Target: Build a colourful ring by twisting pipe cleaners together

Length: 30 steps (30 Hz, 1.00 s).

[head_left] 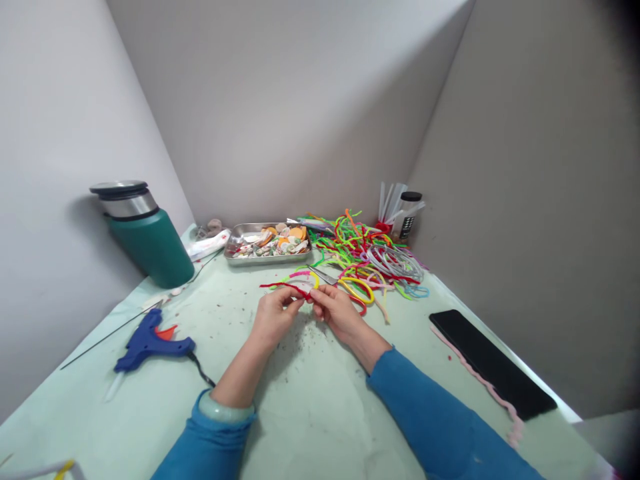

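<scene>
A red pipe cleaner (281, 285) is pinched between my two hands, which nearly meet over the middle of the table. My left hand (277, 312) has its thumb and fingers closed on it, and one end sticks out to the left. Closed on the same pipe cleaner close by is my right hand (336, 311); the fingertips hide that part. Just beyond the hands lie pink, green and yellow pipe cleaner pieces (300, 274). Scissors (357, 289) with yellow and red handles rest right behind my right hand.
A blue glue gun (150, 341) and a green bottle (150, 240) stand left. Behind are a metal tray (267, 261) of small pieces and a heap of pipe cleaners (360, 243). At right lie a black flat slab (493, 363) and a pink strand (475, 375).
</scene>
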Tool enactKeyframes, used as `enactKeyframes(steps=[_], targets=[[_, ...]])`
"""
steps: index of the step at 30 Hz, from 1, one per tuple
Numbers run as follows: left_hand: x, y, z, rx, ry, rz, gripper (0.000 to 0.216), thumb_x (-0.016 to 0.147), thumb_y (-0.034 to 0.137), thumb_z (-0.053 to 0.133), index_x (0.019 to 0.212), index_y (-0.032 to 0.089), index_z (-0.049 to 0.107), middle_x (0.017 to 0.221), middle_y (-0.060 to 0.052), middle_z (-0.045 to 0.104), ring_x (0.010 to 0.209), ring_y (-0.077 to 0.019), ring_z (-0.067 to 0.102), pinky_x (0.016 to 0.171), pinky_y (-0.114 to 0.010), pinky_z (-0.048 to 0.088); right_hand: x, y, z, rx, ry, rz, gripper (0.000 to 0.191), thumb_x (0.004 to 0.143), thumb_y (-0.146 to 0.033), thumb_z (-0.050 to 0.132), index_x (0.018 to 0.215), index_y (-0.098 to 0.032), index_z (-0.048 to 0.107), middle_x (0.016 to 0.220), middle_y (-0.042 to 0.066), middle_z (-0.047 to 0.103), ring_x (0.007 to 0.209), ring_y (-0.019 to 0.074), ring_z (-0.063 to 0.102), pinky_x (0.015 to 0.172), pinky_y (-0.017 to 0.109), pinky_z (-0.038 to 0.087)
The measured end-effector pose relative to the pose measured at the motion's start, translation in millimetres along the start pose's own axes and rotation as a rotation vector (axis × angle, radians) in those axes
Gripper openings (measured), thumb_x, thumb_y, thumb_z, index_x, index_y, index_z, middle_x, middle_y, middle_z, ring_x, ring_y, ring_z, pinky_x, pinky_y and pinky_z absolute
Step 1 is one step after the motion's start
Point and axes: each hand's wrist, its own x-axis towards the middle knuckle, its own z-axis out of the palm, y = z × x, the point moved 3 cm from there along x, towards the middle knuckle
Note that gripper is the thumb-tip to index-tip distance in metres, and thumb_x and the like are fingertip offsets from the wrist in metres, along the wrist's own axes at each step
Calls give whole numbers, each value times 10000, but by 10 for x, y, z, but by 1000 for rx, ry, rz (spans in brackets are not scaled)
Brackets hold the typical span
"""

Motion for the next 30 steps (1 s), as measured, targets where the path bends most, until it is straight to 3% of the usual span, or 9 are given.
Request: enactKeyframes(steps=[8,17,22,26,30], targets=[[-16,18,-14,37,46,122,143,748,166,559,776,191,697,771,-14,712,723,-137,634,678,-225,465,-2,-13,-3,44,-5,28,264,689,-389,686,699,-153,570,467,-48,492,411,56,398,402,182,280],[-13,41,-2,43,60,169,149,734,122,578,833,172,678,758,-12,700,621,-105,607,603,-200,476,8,-16,5,135,5,45,278,649,-365,730,670,-159,543,448,-64,470,406,53,390,393,188,243],[-17,21,2,-33,71,288,186,754,110,548,799,191,709,831,-36,708,805,-152,643,760,-261,497,18,-22,0,173,-1,36,259,646,-339,736,667,-150,559,517,-46,520,423,47,400,396,190,245],[-35,24,7,-64,29,301,303,694,5,484,753,186,720,846,-49,690,778,-142,634,700,-244,499,23,-15,-12,169,1,51,242,654,-327,733,678,-150,570,496,-49,509,419,47,394,396,188,244],[-52,46,3,-93,-5,281,339,711,22,460,896,183,694,908,-54,683,840,-142,625,744,-247,488,21,-18,-15,185,4,60,264,642,-337,740,670,-156,549,486,-57,497,408,45,387,393,186,245]])
